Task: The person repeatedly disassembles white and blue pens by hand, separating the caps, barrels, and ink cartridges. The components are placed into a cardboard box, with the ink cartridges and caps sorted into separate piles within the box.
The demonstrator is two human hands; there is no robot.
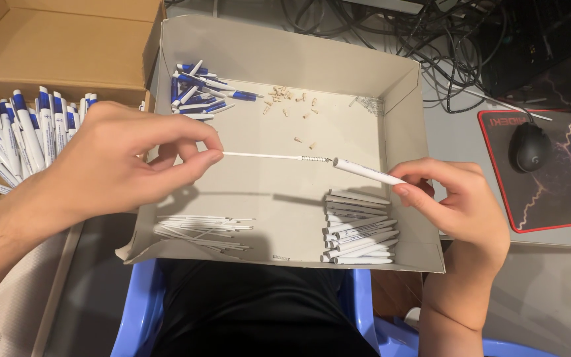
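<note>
Blue chair (130, 311) edges sit lowest, under a shallow cardboard tray (404, 125) (loose white barrels, refills, blue caps inside). Left hand (110, 165) pinches a thin refill (266, 157); right hand (457, 205) grips the white barrel (368, 173) over the tray. Black mouse (530, 147) lies on the counter, right.

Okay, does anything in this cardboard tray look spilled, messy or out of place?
Mostly sorted: white barrels stacked neatly, refills in a loose pile. The odd bit is the small tan pieces, scattered near the tray's back wall instead of heaped. The left hand pinches a refill, the right hand a barrel.
</note>
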